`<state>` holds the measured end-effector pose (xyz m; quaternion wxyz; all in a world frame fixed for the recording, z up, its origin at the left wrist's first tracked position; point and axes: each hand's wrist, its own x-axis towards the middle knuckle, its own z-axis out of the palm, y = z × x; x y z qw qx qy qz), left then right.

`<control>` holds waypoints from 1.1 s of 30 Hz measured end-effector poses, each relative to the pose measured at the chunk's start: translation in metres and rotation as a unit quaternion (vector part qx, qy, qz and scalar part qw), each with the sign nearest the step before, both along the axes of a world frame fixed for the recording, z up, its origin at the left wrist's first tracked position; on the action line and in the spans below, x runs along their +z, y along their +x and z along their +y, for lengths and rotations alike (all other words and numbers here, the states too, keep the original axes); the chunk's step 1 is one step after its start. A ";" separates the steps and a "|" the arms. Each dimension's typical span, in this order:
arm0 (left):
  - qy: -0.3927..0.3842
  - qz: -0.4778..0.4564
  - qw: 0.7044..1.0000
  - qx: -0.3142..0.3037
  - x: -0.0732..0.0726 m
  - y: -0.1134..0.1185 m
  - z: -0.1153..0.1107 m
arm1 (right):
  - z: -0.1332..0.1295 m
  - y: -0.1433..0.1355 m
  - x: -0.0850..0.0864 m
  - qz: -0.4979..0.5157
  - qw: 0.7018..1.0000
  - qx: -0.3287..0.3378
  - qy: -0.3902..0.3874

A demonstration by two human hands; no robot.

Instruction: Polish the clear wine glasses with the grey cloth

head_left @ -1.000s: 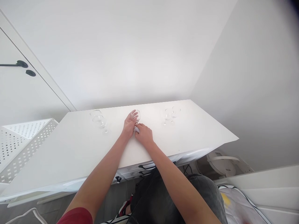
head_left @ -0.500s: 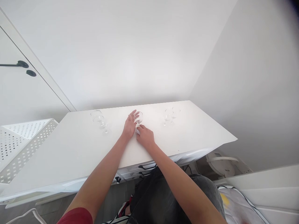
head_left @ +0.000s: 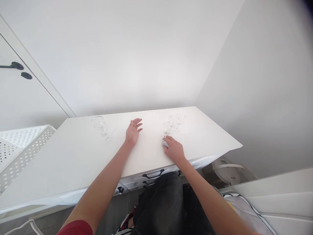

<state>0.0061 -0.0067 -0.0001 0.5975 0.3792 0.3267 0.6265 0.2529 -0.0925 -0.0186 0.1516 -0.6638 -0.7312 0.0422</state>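
My right hand (head_left: 173,148) is closed round the lower stem of a clear wine glass (head_left: 167,126), which stands upright with its bowl above my fingers. Something whitish shows at my fingertips; whether it is the glass foot or a cloth I cannot tell. Just behind that glass are two more clear glasses, a middle one (head_left: 172,119) and a far one (head_left: 181,117). My left hand (head_left: 133,132) is open, fingers spread, holding nothing, over the white tabletop (head_left: 146,156). To its left stands a group of clear stemmed glasses (head_left: 105,131).
Black drawer handles (head_left: 153,174) stick out below the cabinet's front edge. A perforated white panel (head_left: 17,147) stands at the left end, near a door with a black handle (head_left: 17,65). A white wall (head_left: 151,58) rises behind. At lower right sits a rounded white object (head_left: 227,171).
My right hand has moved the glass to the right, close to the two others there. My left hand has come away from it and stays behind, fingers spread.
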 end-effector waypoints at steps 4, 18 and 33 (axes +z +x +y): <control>-0.003 0.008 1.000 0.002 -0.003 -0.001 0.002 | -0.004 0.030 0.000 0.002 0.999 -0.041 0.005; -0.012 0.001 1.000 -0.004 -0.004 0.000 0.002 | -0.002 0.042 -0.003 0.017 0.982 -0.190 -0.007; -0.016 -0.005 1.000 0.000 -0.005 0.000 0.002 | -0.016 0.035 -0.003 -0.019 0.983 -0.175 0.061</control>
